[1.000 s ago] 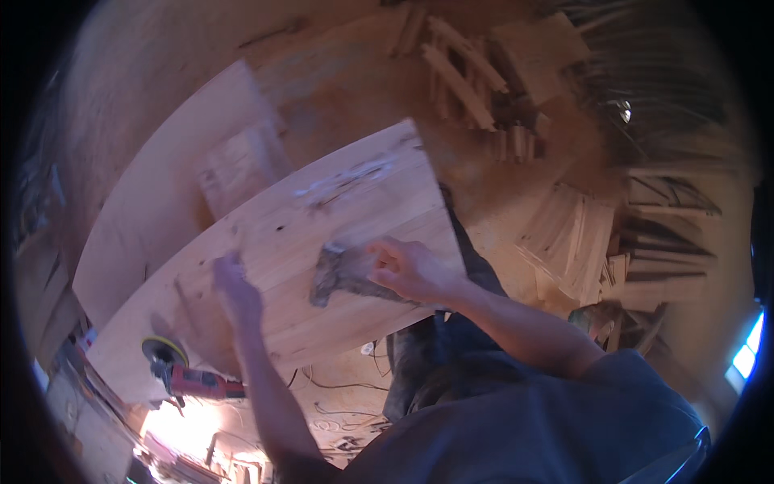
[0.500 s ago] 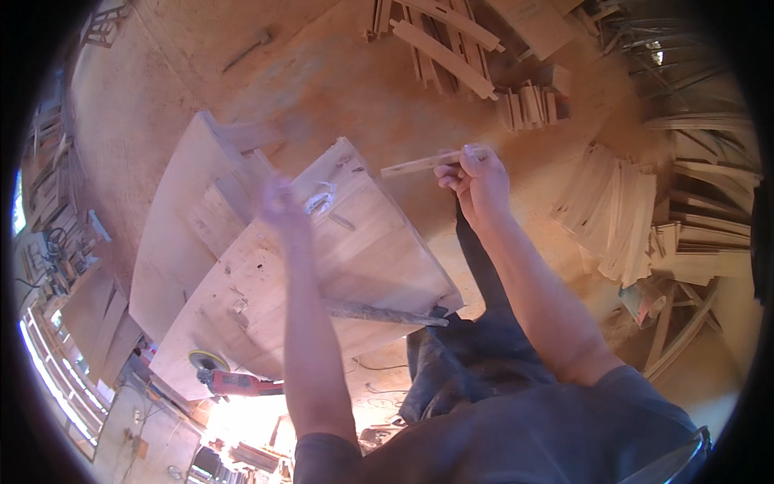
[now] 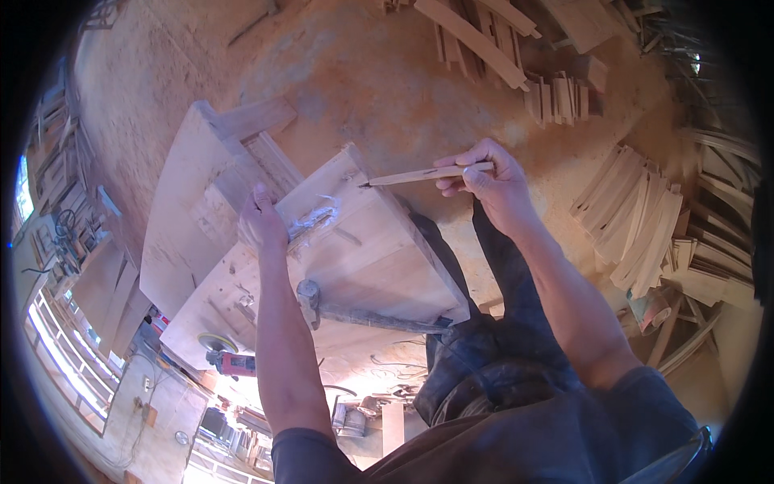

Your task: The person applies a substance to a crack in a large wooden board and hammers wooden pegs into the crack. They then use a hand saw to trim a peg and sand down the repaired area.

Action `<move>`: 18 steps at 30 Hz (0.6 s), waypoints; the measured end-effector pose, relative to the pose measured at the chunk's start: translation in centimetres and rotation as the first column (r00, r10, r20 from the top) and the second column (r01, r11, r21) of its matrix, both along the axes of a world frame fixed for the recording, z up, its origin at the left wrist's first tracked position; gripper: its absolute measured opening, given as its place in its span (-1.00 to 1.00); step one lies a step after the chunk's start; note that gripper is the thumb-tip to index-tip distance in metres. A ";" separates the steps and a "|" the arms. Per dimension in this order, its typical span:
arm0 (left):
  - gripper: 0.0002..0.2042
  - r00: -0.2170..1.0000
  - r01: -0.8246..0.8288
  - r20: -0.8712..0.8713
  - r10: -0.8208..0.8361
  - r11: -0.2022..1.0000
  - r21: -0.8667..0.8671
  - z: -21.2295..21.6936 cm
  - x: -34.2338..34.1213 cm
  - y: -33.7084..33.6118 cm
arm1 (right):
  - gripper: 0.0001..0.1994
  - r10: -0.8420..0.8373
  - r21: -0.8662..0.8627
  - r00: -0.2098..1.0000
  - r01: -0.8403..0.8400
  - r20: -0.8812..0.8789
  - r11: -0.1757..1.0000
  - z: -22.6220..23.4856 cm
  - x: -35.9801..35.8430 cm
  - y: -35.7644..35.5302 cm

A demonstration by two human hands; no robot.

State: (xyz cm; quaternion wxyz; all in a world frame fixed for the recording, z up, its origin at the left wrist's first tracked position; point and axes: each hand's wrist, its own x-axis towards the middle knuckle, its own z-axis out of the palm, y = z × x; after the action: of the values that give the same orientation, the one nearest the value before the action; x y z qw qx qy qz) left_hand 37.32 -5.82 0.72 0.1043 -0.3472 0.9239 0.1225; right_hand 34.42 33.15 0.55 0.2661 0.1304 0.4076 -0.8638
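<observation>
In my right hand (image 3: pixel 504 181) is a thin wooden stick (image 3: pixel 427 173), pinched between thumb and fingers. Its dark tip touches or hovers just over the corner area of a pale wooden board (image 3: pixel 379 278) in front of me. My left hand (image 3: pixel 264 219) is closed at the board's far left edge; whether something small is in its fingers is hidden. Between the hands, a crumpled clear plastic bag (image 3: pixel 316 215) lies on the board. A hammer (image 3: pixel 309 298) rests there too, its long dark handle pointing toward my body.
Beyond the board stands another broad wooden panel (image 3: pixel 181 214) with joined pieces. A red power tool with a round disc (image 3: pixel 234 365) sits at the board's near left. Stacked wood strips (image 3: pixel 633 214) lie on the right, and short wood pieces (image 3: pixel 558 98) stand on the dusty floor.
My right hand has brought the stick's tip to the board's corner. My left hand has moved a little left and down. The hammer head, hidden before behind my forearm, now shows.
</observation>
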 end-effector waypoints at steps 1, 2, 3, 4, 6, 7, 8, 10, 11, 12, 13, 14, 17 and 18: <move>-0.51 1.000 0.003 0.004 -0.003 1.000 0.017 0.1 -0.3 0.3 | -0.97 0.051 0.062 0.998 -0.049 -0.024 0.997 0.0 -0.1 0.4; -0.52 1.000 -0.004 0.000 0.004 1.000 0.013 0.3 -0.3 0.2 | -0.95 0.107 0.118 0.993 -0.101 -0.047 0.988 0.7 -0.8 0.4; -0.52 1.000 -0.013 0.000 0.013 1.000 0.012 0.3 -0.2 0.2 | -0.93 0.166 0.175 0.984 -0.153 -0.062 0.973 1.4 -1.4 0.4; -0.52 1.000 -0.021 0.001 0.021 1.000 0.012 0.3 0.0 0.1 | -0.92 0.234 0.200 0.970 -0.217 -0.066 0.956 2.0 -2.5 0.6; -0.53 1.000 -0.017 0.007 0.017 0.999 0.037 -0.2 0.3 -0.5 | -0.89 0.362 0.246 0.929 -0.336 -0.073 0.909 3.3 -5.1 0.7; -0.53 1.000 -0.014 0.008 0.013 0.999 0.051 -0.4 0.5 -0.9 | -0.89 0.410 0.274 0.904 -0.366 -0.125 0.889 3.5 -5.8 0.7; -0.53 0.999 0.024 0.042 -0.025 0.999 0.043 -0.4 0.3 -1.0 | -0.88 0.453 0.307 0.874 -0.388 -0.177 0.869 3.7 -6.5 0.7; -0.52 0.988 0.100 0.111 -0.103 0.994 0.032 -0.3 0.2 -1.1 | -0.88 0.517 0.387 0.820 -0.407 -0.245 0.828 4.1 -6.9 0.8; -0.50 0.988 0.102 0.115 -0.107 0.994 0.049 0.0 -0.2 -0.8 | -0.89 0.541 0.434 0.799 -0.403 -0.262 0.806 4.3 -6.8 1.0; -0.48 0.987 0.104 0.119 -0.112 0.992 0.067 0.4 -0.7 -0.5 | -0.90 0.565 0.480 0.777 -0.397 -0.276 0.782 4.5 -6.7 1.1; -0.45 0.985 0.106 0.124 -0.117 0.991 0.086 0.5 -1.0 -0.3 | -0.87 0.569 0.487 0.776 -0.399 -0.271 0.777 4.9 -6.4 1.1; -0.42 0.985 0.116 0.117 -0.123 0.991 0.066 0.3 -0.9 -1.0 | -0.84 0.574 0.489 0.772 -0.403 -0.274 0.774 5.4 -6.3 1.0; -0.32 0.981 0.104 0.157 -0.117 0.991 0.089 -0.9 -1.0 -2.7 | -0.89 0.594 0.547 0.748 -0.376 -0.297 0.748 5.9 -6.1 0.2; -0.29 0.972 0.070 0.215 -0.100 0.988 0.140 -0.1 -2.0 -2.3 | -0.92 0.601 0.575 0.740 -0.362 -0.301 0.734 6.0 -5.9 0.2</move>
State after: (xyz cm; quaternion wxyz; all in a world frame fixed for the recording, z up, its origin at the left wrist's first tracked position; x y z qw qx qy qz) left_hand 35.35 -8.15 0.64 0.2343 -0.3111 0.9105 0.1393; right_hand 28.49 33.35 6.51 0.3399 -0.1344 0.6795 -0.6361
